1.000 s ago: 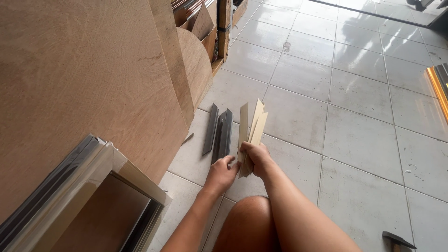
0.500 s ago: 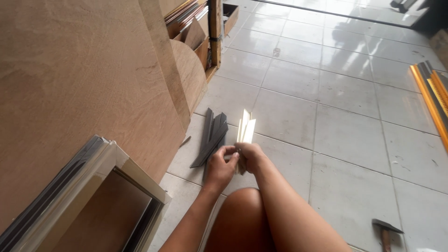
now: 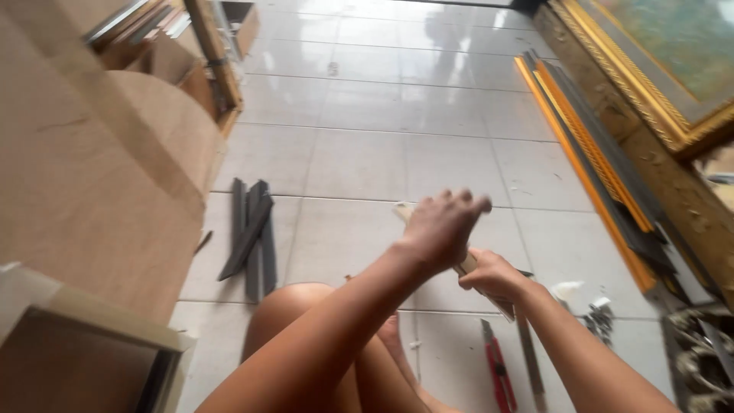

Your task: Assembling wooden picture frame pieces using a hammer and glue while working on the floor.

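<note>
My right hand [image 3: 493,275] grips a bundle of pale wooden strips [image 3: 403,211] low over the tiled floor, just past my bent knee [image 3: 302,310]. The bundle runs slantwise from upper left to lower right. My left hand [image 3: 443,226] reaches across from the left and lies over the upper part of the strips, fingers curled on them. Most of the bundle is hidden under the two hands.
Dark grey moulding pieces [image 3: 252,237] lie on the tiles to the left. A red utility knife [image 3: 497,371] and a metal ruler [image 3: 529,359] lie by my right forearm. Long orange and dark mouldings [image 3: 596,168] and a gold-framed painting [image 3: 657,76] line the right. Brown boards [image 3: 92,168] lean at the left.
The view has swung right. The strips, held upright before, now lie slanted and low. My hands have moved right, away from the dark grey pieces, with my left arm crossing over.
</note>
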